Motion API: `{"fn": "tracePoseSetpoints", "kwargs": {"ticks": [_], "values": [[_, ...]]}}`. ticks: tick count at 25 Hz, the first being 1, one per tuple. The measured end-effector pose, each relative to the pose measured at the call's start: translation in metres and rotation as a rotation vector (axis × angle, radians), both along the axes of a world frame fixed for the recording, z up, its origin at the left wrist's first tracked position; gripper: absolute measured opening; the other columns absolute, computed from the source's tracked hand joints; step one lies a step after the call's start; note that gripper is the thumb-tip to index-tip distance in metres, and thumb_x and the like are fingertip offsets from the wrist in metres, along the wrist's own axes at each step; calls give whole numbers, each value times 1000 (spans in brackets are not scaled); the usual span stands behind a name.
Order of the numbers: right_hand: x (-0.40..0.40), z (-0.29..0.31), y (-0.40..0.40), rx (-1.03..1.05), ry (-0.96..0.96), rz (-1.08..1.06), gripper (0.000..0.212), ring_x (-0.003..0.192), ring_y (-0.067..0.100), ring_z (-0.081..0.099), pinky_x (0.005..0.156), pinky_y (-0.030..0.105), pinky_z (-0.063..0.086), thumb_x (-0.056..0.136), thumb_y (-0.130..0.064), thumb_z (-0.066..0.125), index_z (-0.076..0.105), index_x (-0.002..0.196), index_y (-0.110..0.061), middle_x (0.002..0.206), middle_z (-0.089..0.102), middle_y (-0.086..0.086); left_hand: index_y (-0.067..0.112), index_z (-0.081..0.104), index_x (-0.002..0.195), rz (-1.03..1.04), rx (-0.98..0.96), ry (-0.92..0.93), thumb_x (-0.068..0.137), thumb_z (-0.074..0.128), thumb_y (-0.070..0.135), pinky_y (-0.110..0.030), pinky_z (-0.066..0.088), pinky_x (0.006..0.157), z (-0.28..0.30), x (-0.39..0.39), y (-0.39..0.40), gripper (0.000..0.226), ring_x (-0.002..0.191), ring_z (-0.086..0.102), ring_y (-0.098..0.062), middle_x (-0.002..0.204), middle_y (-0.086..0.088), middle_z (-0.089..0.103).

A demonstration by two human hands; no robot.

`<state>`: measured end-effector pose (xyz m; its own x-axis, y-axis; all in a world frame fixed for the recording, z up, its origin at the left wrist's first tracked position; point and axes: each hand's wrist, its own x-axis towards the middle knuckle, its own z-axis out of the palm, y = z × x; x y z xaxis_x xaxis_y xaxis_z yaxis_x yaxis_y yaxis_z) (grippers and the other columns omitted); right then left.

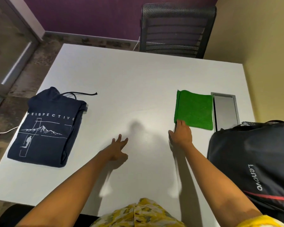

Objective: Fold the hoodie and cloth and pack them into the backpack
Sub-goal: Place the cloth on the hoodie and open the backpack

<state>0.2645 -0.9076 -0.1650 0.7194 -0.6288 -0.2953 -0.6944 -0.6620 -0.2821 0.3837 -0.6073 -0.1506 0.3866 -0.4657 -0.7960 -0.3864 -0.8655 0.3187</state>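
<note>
A folded navy hoodie point(46, 128) with a white mountain print lies at the left of the white table point(129, 82), its drawstring trailing to the right. A folded green cloth point(195, 108) lies at the right. My right hand point(181, 134) touches the cloth's near left corner with straight fingers. My left hand point(118, 148) hovers with fingers spread over the bare middle of the table, holding nothing. A black backpack point(252, 161) with white lettering rests at the table's right near edge.
A grey cable-port lid point(225, 110) is set in the table just right of the cloth. A black mesh chair point(175, 28) stands behind the far edge. A white cable point(0, 135) hangs off the left side.
</note>
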Motion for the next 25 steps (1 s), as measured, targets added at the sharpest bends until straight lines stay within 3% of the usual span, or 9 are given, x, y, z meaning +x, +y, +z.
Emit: {"fn": "tracePoseSetpoints", "kwargs": {"ticks": [3, 6, 10, 14, 16, 19, 22, 25], "values": [[-3, 2, 32, 0, 0, 68, 57, 116, 37, 54, 99, 42, 41, 87, -30, 66, 50, 136, -5, 129, 56, 17, 35, 3, 159, -11, 18, -23, 91, 61, 26, -53, 20, 121, 1, 3, -2, 90, 154, -6, -33, 166, 1, -18], [-16, 1, 77, 105, -89, 173, 51, 113, 39, 57, 96, 42, 43, 85, -24, 68, 56, 131, -4, 124, 59, 19, 35, 9, 159, -2, 41, -72, 95, 55, 33, -50, 21, 122, 2, 6, -7, 79, 154, 6, -33, 167, 1, -10], [-25, 10, 133, 335, -92, 299, 45, 113, 29, 61, 92, 36, 47, 90, -25, 64, 58, 133, -12, 124, 63, 8, 27, 22, 157, 103, 24, -227, 100, 35, 45, -60, 30, 114, -1, -17, -20, 61, 149, 20, -38, 168, -6, 4], [-33, 16, 139, 409, -228, 10, 48, 107, 18, 62, 84, 34, 49, 91, -27, 63, 50, 136, -21, 117, 64, -3, 19, 24, 155, 388, -65, -279, 102, 31, 52, -60, 25, 112, -2, -51, -38, 63, 151, 13, -38, 167, -9, 10], [-37, 14, 122, 249, -272, -154, 55, 114, 22, 56, 93, 38, 47, 88, -30, 67, 47, 136, -16, 123, 58, 1, 14, 23, 154, 492, -106, -302, 99, 40, 53, -57, 30, 110, 1, -59, -52, 70, 148, 20, -39, 162, -12, 20], [-46, 12, 91, 58, -139, -246, 72, 116, 28, 50, 92, 45, 45, 85, -49, 66, 40, 141, -12, 128, 49, 6, 8, 33, 142, 598, -181, -351, 92, 55, 51, -50, 43, 98, 6, -62, -75, 69, 131, 38, -35, 137, -12, 41], [-53, 8, 74, 114, -106, -258, 79, 117, 32, 49, 89, 48, 48, 85, -50, 69, 35, 144, -10, 131, 46, 9, 8, 31, 143, 705, -218, -235, 88, 64, 52, -47, 42, 101, 6, -57, -90, 78, 131, 42, -35, 138, -13, 42], [-53, 5, 66, 339, -213, -355, 80, 122, 34, 50, 96, 45, 47, 86, -40, 73, 32, 146, -6, 137, 45, 14, 6, 29, 144, 931, -280, 51, 85, 71, 49, -37, 43, 96, 3, -51, -93, 84, 128, 49, -34, 140, -16, 44]]}}
